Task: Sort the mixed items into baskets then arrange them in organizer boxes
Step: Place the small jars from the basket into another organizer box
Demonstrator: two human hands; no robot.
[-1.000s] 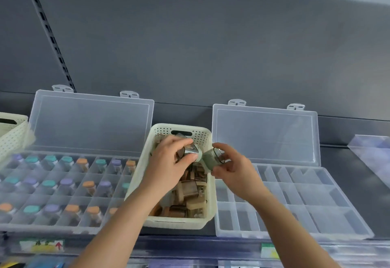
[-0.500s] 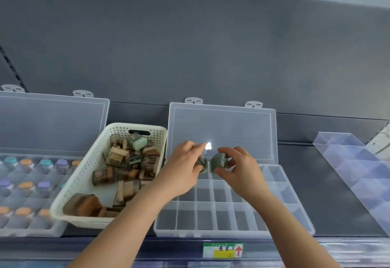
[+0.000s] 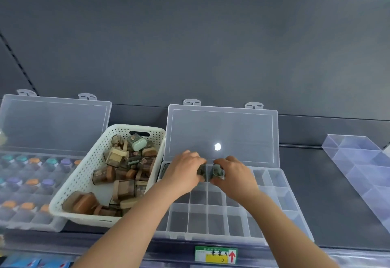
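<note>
Left hand (image 3: 185, 172) grips left case (image 3: 201, 171) — right hand (image 3: 234, 176), right case (image 3: 218, 170) (above organizer box (image 3: 217, 219))

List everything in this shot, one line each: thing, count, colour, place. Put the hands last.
basket: one, white perforated, left of centre
small lidded containers: many, brown and green, piled in the basket
middle organizer box: one, clear, lid open, right of the basket
left organizer box: one, clear, lid open, left of the basket
capped vials: many, teal, orange and purple caps, in the left organizer box
divider tray: one, clear, far right
price label: one, green and yellow with a red arrow, shelf edge
left hand: one, grips a small dark container over the middle box's back row
right hand: one, grips a second dark container beside it
</note>
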